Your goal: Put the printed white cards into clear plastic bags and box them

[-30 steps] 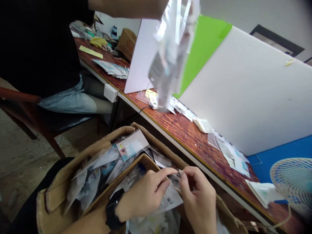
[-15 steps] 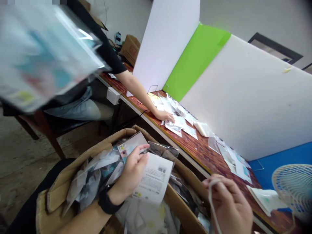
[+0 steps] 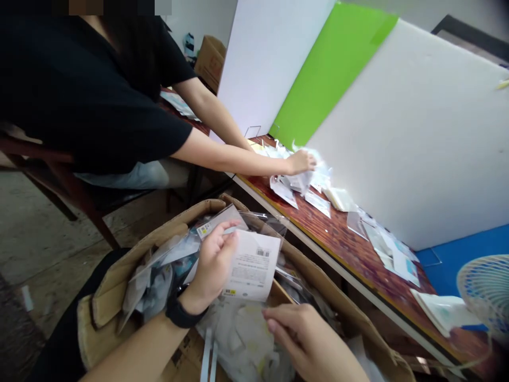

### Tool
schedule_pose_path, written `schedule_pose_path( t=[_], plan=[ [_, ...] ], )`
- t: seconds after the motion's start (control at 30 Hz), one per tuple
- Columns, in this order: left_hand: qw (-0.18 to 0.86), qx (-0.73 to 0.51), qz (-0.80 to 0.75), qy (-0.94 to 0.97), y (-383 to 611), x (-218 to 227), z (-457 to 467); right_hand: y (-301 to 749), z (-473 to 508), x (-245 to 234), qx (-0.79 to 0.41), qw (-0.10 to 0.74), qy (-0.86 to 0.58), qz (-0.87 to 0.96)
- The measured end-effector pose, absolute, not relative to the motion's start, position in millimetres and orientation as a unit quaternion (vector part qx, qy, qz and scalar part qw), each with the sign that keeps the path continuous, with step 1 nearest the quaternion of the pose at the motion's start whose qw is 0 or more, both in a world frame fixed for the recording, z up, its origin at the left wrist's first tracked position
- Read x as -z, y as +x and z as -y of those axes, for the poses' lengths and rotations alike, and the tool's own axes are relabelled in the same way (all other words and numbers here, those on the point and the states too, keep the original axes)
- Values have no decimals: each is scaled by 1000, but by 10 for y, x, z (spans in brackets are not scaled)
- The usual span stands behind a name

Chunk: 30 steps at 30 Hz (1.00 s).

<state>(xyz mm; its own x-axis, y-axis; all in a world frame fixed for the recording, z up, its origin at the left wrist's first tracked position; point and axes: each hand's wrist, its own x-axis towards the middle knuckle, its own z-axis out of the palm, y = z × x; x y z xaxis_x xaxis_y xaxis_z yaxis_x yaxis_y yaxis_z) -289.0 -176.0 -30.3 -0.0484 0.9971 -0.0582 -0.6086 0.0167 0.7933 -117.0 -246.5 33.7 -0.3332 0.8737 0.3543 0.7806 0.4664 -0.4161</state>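
My left hand (image 3: 217, 260), with a black band on its wrist, is closed on a clear plastic packet (image 3: 250, 268) with a white printed card and barcode facing up. The packet's lower part shows pale, soft-looking contents that I cannot make out. My right hand (image 3: 298, 334) is by the packet's lower right corner, thumb and forefinger pinched together; what lies between them is hidden. Both hands are over an open cardboard box (image 3: 131, 284) filled with similar packets. Two thin pale strips (image 3: 209, 355) show below the packet.
A co-worker in a black top (image 3: 99, 101) reaches across the wooden table (image 3: 338, 233), one hand on a bunched plastic packet (image 3: 306, 172). Loose packets (image 3: 397, 260) lie along the table. White and green partitions (image 3: 314, 79) stand behind; a fan (image 3: 487, 292) is at right.
My right hand has moved left to the packet, and the pale cord-like strip it held no longer shows in it. The large packet at upper left is gone from view. The co-worker's hand has lifted a packet.
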Motion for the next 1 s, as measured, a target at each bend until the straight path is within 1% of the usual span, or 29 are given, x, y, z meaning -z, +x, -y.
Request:
schedule_pose_path(
  t=[0.03,0.07,0.1,0.17,0.2,0.23,0.3,0.4,0.57,0.63,0.77,0.87,1.0],
  plan=[
    [632,-637,-336,286,-2883,299,1767,-1130,2453,-349,-163,249,-527,796],
    [639,-632,-333,286,-2875,294,1778,-1095,2439,-355,-227,246,-552,764],
    [648,-623,-330,288,-2864,287,1793,-1066,2422,-352,-268,271,-582,718],
    [674,-595,-318,299,-2835,260,1835,-1030,2383,-325,-289,368,-624,625],
    [691,-577,-307,308,-2817,240,1859,-1023,2362,-306,-300,403,-626,597],
    [707,-558,-295,318,-2801,218,1884,-1023,2344,-286,-317,422,-624,577],
    [730,-523,-278,339,-2776,176,1926,-1030,2318,-256,-341,433,-623,555],
    [732,-494,-290,369,-2776,155,1950,-1024,2309,-235,-325,421,-639,555],
    [729,-460,-292,415,-2828,218,1898,-969,2330,-241,-255,424,-638,589],
    [733,-455,-287,416,-2833,235,1880,-974,2341,-253,-265,429,-632,589],
    [738,-483,-277,381,-2816,249,1875,-1007,2360,-272,-349,427,-609,570],
    [753,-490,-257,357,-2812,273,1878,-994,2365,-263,-330,453,-588,583],
    [780,-486,-233,318,-2838,305,1877,-960,2382,-263,-292,479,-515,648]
  ],
)
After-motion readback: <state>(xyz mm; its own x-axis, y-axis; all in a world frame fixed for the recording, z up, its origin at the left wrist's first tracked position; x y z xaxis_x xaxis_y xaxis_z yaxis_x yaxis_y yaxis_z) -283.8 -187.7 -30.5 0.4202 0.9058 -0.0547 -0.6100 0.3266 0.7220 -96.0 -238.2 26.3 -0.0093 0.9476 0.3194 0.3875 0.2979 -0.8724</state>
